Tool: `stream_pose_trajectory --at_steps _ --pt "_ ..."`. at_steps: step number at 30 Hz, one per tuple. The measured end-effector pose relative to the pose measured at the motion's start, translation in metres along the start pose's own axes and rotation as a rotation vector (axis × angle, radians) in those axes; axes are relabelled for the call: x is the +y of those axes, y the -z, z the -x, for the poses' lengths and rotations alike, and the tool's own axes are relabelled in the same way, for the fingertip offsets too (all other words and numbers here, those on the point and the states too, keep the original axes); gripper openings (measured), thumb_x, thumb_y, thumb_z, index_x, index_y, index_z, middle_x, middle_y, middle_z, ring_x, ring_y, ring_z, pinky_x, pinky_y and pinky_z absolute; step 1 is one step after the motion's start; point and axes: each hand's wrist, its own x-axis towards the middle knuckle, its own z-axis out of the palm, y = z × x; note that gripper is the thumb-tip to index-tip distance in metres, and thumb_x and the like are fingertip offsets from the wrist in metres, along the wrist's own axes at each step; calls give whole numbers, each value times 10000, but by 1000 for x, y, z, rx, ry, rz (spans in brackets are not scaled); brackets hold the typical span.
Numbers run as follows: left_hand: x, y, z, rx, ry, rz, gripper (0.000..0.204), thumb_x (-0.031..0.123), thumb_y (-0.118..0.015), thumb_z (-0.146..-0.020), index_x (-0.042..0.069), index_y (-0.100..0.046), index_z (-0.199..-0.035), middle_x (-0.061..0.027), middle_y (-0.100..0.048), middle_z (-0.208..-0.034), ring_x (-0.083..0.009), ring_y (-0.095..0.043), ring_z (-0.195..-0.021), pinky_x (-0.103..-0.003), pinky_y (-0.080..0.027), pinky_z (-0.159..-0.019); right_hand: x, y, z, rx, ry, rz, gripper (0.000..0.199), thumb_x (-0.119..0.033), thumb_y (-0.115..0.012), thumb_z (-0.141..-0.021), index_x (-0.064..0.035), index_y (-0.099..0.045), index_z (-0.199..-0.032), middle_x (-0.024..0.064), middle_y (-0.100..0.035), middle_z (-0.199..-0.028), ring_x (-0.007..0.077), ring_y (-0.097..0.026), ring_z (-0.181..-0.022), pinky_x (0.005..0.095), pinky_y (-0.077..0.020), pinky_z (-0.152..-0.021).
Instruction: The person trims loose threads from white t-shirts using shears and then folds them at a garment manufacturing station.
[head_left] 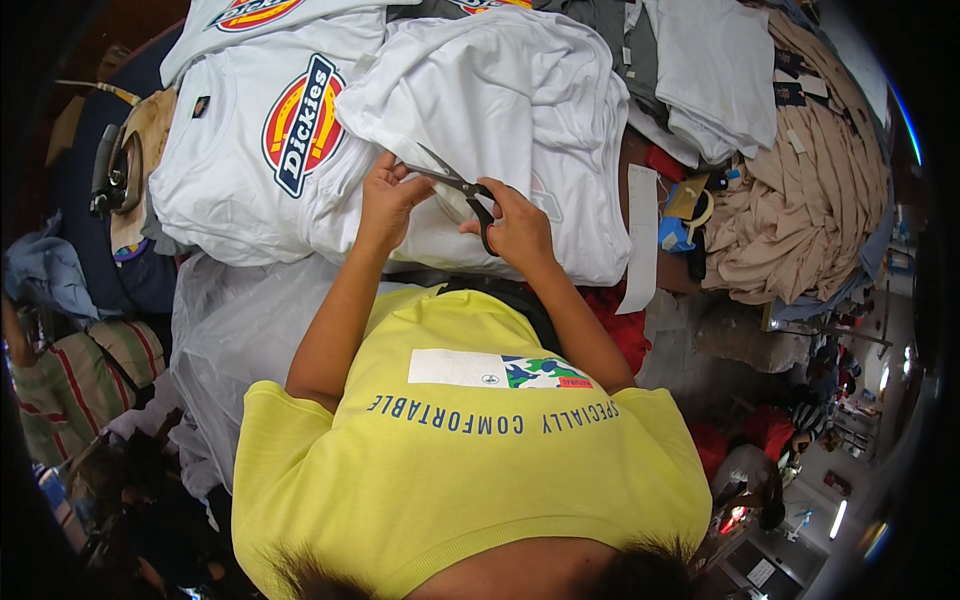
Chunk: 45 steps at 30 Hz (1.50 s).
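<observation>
A white T-shirt (490,80) lies rumpled on top of a pile of white shirts. At its near left edge, the bent fingers and thumb of my left hand (385,205) are closed on the fabric; the exact pinch point is small and partly hidden. My right hand (518,230) grips black-handled scissors (470,188), with fingers through the loops. Their blades are spread apart and point left, over the shirt's edge, close to my left fingertips. Left of my hands, a white T-shirt with a red, yellow and blue print (225,130) lies on the pile.
An iron (118,170) stands at the far left. Clear plastic sheeting (240,310) hangs below the pile. To the right are a long white paper strip (640,240), a tape roll (703,210), folded white garments (712,80) and a heap of beige garments (790,200).
</observation>
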Motion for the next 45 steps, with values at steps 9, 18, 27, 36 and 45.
stream_pose_trajectory --at_steps 9,18,27,36,45 --pt "9 5 -9 10 -2 4 529 -64 -585 -776 68 -392 -1251 -71 -591 -1057 -156 -598 -914 -297 -513 -781 10 -7 8 7 -53 -69 587 -364 -782 -577 -87 -566 -1047 111 -591 -638 279 -595 -579 334 -458 -544" --pt "11 7 -11 -37 -2 -62 546 -61 -586 -773 78 -379 -1258 -70 -585 -1059 -151 -594 -920 -300 -509 -782 -10 -2 -14 24 -11 -20 613 -363 -786 -553 -83 -559 -1050 69 -525 -611 250 -526 -537 352 -415 -508" --pt "14 11 -18 9 -94 21 565 -71 -599 -750 46 -379 -1257 -105 -590 -1047 -156 -603 -889 -280 -516 -760 -4 -4 -12 -33 -50 -46 610 -357 -780 -567 -89 -553 -1066 75 -544 -637 258 -545 -568 349 -423 -523" --pt "19 6 -17 -8 -115 11 599 -86 -609 -733 28 -371 -1271 -122 -590 -1039 -155 -598 -893 -261 -515 -760 -16 -1 -26 -49 -40 -12 488 -234 -758 -617 -85 -556 -1035 87 -613 -698 253 -595 -605 336 -445 -546" --pt "26 17 -24 13 -164 11 643 -94 -615 -725 27 -344 -1295 -113 -587 -1014 -143 -591 -900 -243 -501 -752 -21 -6 -31 53 55 31 499 -250 -763 -610 -60 -548 -1018 88 -612 -696 271 -587 -599 354 -443 -545"
